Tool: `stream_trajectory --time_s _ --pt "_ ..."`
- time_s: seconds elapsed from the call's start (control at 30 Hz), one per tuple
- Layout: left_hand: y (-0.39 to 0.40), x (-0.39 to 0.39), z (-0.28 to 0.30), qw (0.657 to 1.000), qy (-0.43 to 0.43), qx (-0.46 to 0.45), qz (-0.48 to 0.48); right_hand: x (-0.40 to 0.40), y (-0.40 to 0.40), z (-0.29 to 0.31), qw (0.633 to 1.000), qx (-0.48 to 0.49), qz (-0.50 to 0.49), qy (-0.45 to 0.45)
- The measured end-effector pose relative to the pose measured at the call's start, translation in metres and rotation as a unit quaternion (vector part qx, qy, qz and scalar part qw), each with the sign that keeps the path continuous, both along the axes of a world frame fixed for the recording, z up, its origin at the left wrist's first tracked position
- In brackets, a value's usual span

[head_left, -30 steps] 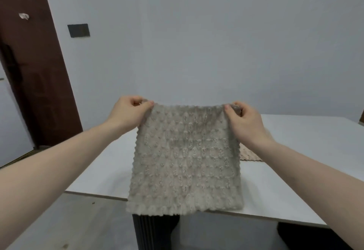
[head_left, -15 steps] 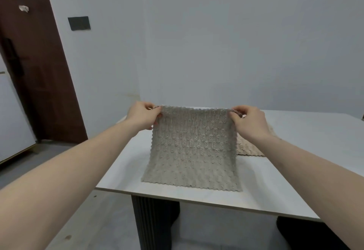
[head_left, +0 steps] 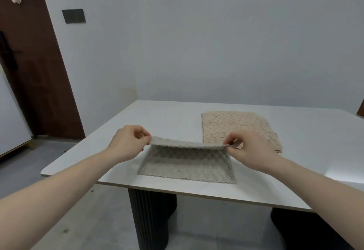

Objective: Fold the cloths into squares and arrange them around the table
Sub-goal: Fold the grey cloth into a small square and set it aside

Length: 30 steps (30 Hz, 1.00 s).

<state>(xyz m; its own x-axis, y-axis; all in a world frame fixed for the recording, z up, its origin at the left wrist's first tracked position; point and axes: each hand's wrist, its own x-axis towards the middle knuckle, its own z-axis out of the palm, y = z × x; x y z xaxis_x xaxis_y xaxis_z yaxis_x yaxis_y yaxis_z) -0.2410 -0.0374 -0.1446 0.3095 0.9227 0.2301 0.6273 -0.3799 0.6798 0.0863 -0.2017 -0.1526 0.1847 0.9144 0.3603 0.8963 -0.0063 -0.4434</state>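
Pinching far corners of grey-beige bobbled knit cloth [head_left: 187, 163]: left hand [head_left: 126, 143] at 9 o'clock corner, right hand [head_left: 250, 151] at 3. Lowering since 1 s ago, near edge now resting on white tabletop [head_left: 161, 119], far edge raised; laying flat, approx ready for folding. Lying at 1 o'clock, just beside: pinkish knit cloth [head_left: 238, 127], crowding fold space.

We are seeing bare table [head_left: 157, 115] top lying open left of and behind grey cloth [head_left: 187, 168]. Beige cloth [head_left: 240, 129] is lying flat at right rear, taking up that patch, its near edge hiding behind right hand [head_left: 250, 149]. Left hand [head_left: 128, 143] and right hand are pinching grey cloth's raised far corners, blocking passage there. Right side of table is lying open.
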Motion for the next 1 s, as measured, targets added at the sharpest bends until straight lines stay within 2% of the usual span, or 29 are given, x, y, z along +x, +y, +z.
stream_trajectory --time_s 0.13,0.3,0.63,0.73,0.8,0.87,1.0 --pt "-0.01 -0.015 -0.022 0.998 0.062 0.016 -0.009 -0.006 -0.013 -0.013 0.998 -0.019 0.047 -0.037" --pt "-0.017 -0.019 -0.033 0.996 0.081 0.012 -0.016 -0.011 -0.022 -0.025 0.995 -0.043 0.067 -0.065" --pt "-0.022 -0.019 -0.039 0.988 0.151 0.028 -0.019 -0.009 -0.032 -0.041 0.994 -0.052 0.087 -0.048" --pt "-0.03 -0.011 -0.031 0.992 0.117 0.032 -0.026 -0.013 -0.031 -0.033 0.995 -0.05 0.083 -0.023" --pt "-0.037 0.005 -0.023 0.996 0.065 0.043 -0.045 -0.014 -0.024 -0.027 0.998 -0.026 0.065 0.008" --pt "-0.042 0.026 -0.02 0.993 0.058 0.068 -0.073 -0.016 -0.011 -0.028 0.999 0.007 0.046 0.026" --pt "-0.036 0.069 -0.035 0.968 0.164 0.091 -0.166 -0.02 0.015 -0.041 0.999 0.009 0.014 -0.032"
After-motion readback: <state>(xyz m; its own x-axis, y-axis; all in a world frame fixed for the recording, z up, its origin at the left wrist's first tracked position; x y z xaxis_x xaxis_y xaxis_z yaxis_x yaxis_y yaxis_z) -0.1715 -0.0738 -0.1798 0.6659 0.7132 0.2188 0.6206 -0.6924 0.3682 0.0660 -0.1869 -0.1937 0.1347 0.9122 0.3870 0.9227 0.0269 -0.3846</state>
